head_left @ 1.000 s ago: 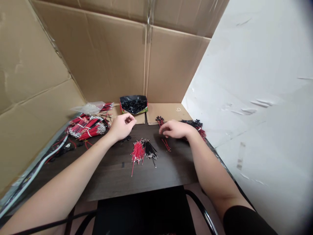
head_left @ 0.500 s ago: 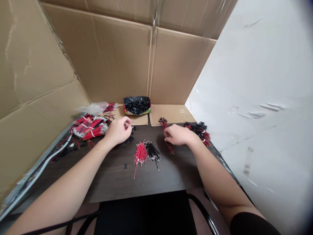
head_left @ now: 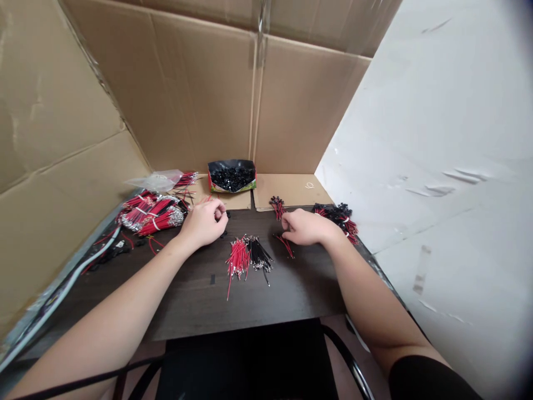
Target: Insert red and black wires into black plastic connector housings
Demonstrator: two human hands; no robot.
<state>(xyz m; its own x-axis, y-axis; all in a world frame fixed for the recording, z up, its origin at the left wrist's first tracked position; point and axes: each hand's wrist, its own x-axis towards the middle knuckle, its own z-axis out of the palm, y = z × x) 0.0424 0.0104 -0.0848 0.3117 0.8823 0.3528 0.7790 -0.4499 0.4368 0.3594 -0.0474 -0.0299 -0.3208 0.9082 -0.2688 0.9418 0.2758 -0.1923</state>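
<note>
My left hand [head_left: 205, 223] hovers over the left-middle of the table with thumb and forefinger pinched together. What lies between those fingertips is too small to make out; small black plastic pieces [head_left: 224, 234] lie beside and partly under the hand. On the right, my right hand [head_left: 305, 226] has its fingers curled over a small bunch of red and black wires [head_left: 278, 210] with black connectors at the far end. The fingers cover the bunch's middle. Between both hands lie a pile of loose red wires [head_left: 238, 258] and a pile of black wires [head_left: 259, 254], with metal-tipped ends.
An opened box of black connectors [head_left: 232, 179] stands at the back on cardboard [head_left: 287, 194]. Tied red wire bundles [head_left: 152, 214] and a clear plastic bag [head_left: 156, 180] are at left. Finished-looking wire bundles [head_left: 339, 218] lie at right. Cardboard walls [head_left: 200, 94] enclose the back and left.
The view has shifted slightly. My right fingers have moved a little over the wire bunch, whose near ends are now spread differently. My left hand stays pinched in nearly the same place.
</note>
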